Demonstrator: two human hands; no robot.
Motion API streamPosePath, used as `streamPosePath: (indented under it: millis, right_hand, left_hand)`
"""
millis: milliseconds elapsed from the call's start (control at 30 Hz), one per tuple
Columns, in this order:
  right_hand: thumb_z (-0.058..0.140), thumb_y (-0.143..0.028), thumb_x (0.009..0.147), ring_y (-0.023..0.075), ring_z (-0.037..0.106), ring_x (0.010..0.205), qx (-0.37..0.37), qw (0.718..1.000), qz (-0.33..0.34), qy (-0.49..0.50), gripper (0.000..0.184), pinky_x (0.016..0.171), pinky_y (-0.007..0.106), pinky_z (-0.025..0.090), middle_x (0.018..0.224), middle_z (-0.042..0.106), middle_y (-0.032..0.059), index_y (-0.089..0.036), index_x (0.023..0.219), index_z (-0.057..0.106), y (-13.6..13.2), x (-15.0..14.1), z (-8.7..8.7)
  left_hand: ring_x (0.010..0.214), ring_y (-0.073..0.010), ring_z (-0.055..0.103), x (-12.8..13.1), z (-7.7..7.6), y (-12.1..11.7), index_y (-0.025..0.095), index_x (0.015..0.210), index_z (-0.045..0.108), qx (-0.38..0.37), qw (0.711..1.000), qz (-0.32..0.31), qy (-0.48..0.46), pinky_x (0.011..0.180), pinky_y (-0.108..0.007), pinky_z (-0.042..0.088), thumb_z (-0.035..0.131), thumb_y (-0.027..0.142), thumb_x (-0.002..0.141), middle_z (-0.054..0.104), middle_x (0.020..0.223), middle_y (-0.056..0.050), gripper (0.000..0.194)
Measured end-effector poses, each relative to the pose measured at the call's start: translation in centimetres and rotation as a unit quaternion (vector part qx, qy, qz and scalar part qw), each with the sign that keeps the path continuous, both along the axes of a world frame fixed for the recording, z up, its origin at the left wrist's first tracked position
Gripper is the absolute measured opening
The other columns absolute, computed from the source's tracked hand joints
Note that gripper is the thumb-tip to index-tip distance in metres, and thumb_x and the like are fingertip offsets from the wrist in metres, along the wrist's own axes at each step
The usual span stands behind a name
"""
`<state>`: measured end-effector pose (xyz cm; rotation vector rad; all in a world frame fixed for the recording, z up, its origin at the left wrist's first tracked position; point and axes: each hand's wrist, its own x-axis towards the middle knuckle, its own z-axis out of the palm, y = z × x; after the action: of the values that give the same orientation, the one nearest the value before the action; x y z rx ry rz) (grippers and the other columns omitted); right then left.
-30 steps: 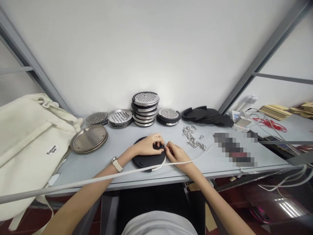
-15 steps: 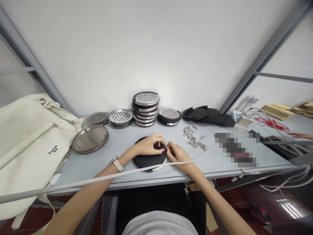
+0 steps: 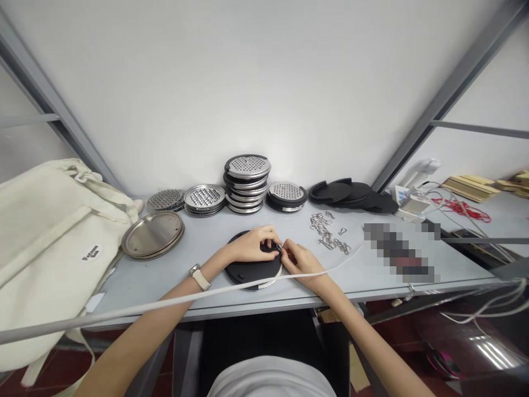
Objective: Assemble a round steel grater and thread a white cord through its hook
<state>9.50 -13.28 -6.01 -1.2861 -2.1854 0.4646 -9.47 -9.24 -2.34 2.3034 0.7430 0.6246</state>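
A round black plastic disc (image 3: 254, 270) with a metal rim showing at its lower right lies flat near the table's front edge. My left hand (image 3: 256, 245) rests over its upper part, thumb and fingers pinched at a small metal clip (image 3: 279, 248) by the disc's right edge. From the other side my right hand (image 3: 302, 263) pinches the same spot, fingertips almost meeting the left ones. Fingers hide most of the clip. A loose pile of similar metal clips (image 3: 324, 230) lies to the right of my hands.
Behind stand a tall grater stack (image 3: 248, 187), lower grater stacks (image 3: 204, 198) and black round covers (image 3: 351, 194). Metal discs (image 3: 152, 234) and a cream bag (image 3: 53, 248) are at left. A white cable (image 3: 185, 299) crosses in front of my forearms.
My hands keep the same pinch at the disc's edge, with hardly any movement. Another person's hand at the far right has gone out of view.
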Motion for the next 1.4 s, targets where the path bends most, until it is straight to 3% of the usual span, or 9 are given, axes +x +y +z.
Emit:
streamPosePath:
  millis: [800, 1400]
  right_hand:
    - [0.038, -0.025, 0.087, 0.0124, 0.042, 0.049, -0.006, 1.0, -0.015, 0.018, 0.011, 0.05, 0.023, 0.032, 0.057, 0.046, -0.0037, -0.021, 0.077, 0.041, 0.01, -0.13, -0.11]
    - [0.037, -0.027, 0.088, 0.0113, 0.038, 0.048, -0.009, 0.999, -0.021, 0.046, 0.013, 0.05, 0.022, 0.03, 0.057, 0.04, -0.0055, -0.022, 0.076, 0.036, 0.14, 0.12, -0.41]
  left_hand:
    - [0.079, -0.0127, 0.055, -0.03, -0.06, 0.09, 0.017, 0.092, 0.062, -0.014, 1.0, -0.006, -0.008, 0.074, -0.025, 0.046, 0.06, 0.018, 0.072, 0.055, 0.094, -0.004, 0.02]
    - [0.076, -0.0124, 0.054, 0.12, -0.24, 0.12, 0.017, 0.093, 0.061, 0.037, 0.999, 0.001, 0.014, 0.072, -0.025, 0.046, 0.059, 0.019, 0.074, 0.055, 0.089, -0.002, 0.019]
